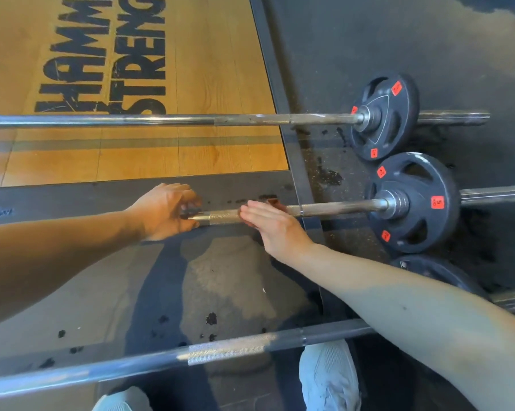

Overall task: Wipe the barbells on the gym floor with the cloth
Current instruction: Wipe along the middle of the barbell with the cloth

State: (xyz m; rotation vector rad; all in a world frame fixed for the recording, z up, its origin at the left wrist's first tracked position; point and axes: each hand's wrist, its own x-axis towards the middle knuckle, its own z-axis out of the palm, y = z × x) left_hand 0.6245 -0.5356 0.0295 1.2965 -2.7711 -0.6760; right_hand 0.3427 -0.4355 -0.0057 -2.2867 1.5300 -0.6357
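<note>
The middle barbell lay on the dark rubber floor, its rough grip section showing between the two hands. The left hand had its fingers and thumb curled round the bar; how tightly it squeezed could not be told. Just to the right of that grip, the right hand lay on the bar with straight fingers, clasping nothing. A small reddish-brown scrap, probably the cloth, peeked out beyond those fingertips; most of it was hidden.

Further right of the hands, the bar ran into a round black plate. Beyond the grip lay the far barbell over the wooden platform. Behind the hands, close to the person's shoes, lay the near barbell.

The likeliest trouble was the cloth: pressed only by flat fingers, it could slide off or snag on the rough metal during a stroke. A sideways push could also set the bar rolling on its round plate, since only one hand steadied it. Stepping back risked catching the near barbell.
</note>
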